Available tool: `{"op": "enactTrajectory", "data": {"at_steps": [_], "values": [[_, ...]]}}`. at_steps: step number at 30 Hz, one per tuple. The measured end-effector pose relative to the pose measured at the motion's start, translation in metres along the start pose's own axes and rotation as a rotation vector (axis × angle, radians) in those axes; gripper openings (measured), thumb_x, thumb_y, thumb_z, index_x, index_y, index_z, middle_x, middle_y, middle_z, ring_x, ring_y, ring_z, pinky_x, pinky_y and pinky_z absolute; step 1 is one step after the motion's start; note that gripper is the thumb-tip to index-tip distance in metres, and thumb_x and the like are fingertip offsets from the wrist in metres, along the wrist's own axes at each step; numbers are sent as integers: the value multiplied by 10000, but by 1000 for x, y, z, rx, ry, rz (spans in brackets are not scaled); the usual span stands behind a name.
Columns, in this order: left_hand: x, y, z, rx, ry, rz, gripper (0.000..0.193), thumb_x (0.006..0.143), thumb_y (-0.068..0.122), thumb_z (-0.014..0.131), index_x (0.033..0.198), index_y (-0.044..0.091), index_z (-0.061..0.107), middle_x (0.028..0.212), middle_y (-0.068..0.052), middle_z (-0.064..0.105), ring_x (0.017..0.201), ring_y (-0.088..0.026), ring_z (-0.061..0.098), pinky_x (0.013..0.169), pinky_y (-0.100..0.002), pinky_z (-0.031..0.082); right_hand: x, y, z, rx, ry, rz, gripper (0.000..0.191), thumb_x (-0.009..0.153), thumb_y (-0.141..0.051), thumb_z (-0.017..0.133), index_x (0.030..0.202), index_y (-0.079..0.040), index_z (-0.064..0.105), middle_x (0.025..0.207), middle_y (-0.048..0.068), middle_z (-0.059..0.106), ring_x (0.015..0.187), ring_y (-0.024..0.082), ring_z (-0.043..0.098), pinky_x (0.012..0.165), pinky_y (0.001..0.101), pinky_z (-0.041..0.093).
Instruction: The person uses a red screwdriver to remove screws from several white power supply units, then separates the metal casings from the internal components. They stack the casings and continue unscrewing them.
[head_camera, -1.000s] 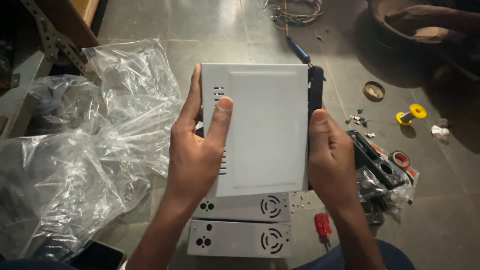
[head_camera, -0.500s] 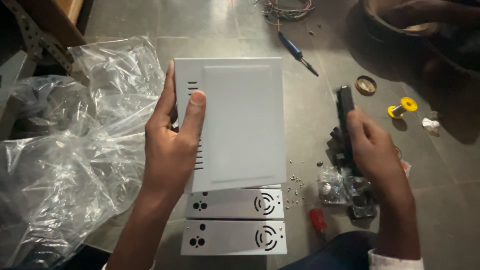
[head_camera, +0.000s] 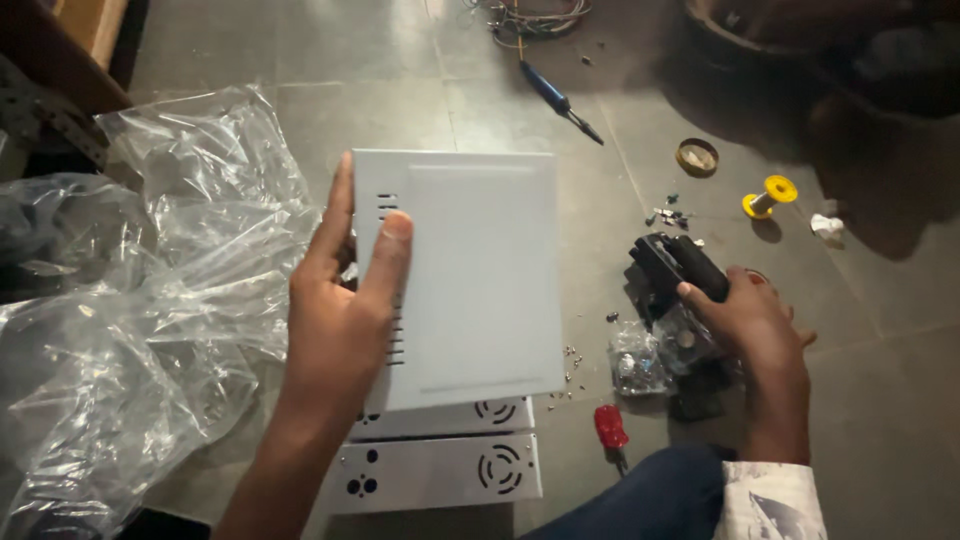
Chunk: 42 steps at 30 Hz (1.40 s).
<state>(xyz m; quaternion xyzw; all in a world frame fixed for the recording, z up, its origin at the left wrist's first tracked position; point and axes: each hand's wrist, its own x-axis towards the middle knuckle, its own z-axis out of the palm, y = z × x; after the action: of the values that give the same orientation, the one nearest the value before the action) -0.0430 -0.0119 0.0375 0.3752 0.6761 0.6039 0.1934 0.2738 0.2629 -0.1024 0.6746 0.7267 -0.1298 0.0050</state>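
Far left of the floor is a big heap of crumpled clear plastic bags (head_camera: 150, 300), see-through, no label I can make out. Next over, the left hand (head_camera: 340, 320) has its grip closed on the left edge of a flat white metal cover (head_camera: 475, 280), thumb across the vent slots, fingers behind. The cover is held up off the floor, broad face to the camera, long axis running away from the person. Just under its near edge sit two white vented boxes (head_camera: 440, 465), stacked side by side, round grilles facing up. A red-handled screwdriver (head_camera: 610, 430) lies right of them. The right hand (head_camera: 750, 325) is wrapped around a black tool (head_camera: 685, 270) on the floor, beside small clear packets of parts (head_camera: 640, 365).
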Motion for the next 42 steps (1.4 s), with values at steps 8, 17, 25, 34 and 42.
{"op": "enactTrajectory", "data": {"at_steps": [8, 17, 25, 34, 42], "values": [[-20, 15, 55, -67, -110, -138, 776, 1014, 371, 571, 1676, 124, 250, 1471, -232, 602, 1183, -331, 727, 958, -403, 608, -16, -7, -14, 119, -33, 153, 711, 885, -677, 623, 1355, -145, 640, 1364, 183, 648, 1310, 439, 564, 1156, 726, 234], [2, 30, 137, 394, -210, -65, 799, 914, 399, 662, 1594, 144, 329, 1104, -262, 683, 1010, -390, 704, 888, -495, 560, -26, -13, -33, 396, 212, 221, 635, 933, -606, 595, 1365, -143, 635, 1297, 142, 684, 1283, 377, 574, 1122, 722, 224], [15, 40, 193, 570, -151, 242, 820, 794, 386, 776, 1525, 197, 455, 965, -216, 624, 776, -396, 720, 672, -500, 567, -37, -18, -49, 545, 315, 215, 495, 950, -538, 587, 1243, -154, 699, 1215, 91, 725, 1195, 325, 639, 1080, 616, 336], [37, 50, 150, 533, -136, 674, 720, 815, 258, 839, 1446, 85, 539, 1120, -142, 658, 844, -325, 741, 682, -445, 597, -42, -26, -58, 695, 340, 105, 439, 980, -462, 613, 1216, -106, 714, 1135, 118, 735, 1066, 264, 695, 939, 417, 491], [88, 37, 53, 692, -161, 929, 687, 820, 295, 905, 1424, 130, 622, 1170, -107, 698, 984, -293, 714, 866, -509, 525, -43, -43, -55, 724, 342, -76, 409, 997, -408, 629, 1176, -55, 730, 994, 122, 755, 929, 215, 716, 850, 368, 520]]}}
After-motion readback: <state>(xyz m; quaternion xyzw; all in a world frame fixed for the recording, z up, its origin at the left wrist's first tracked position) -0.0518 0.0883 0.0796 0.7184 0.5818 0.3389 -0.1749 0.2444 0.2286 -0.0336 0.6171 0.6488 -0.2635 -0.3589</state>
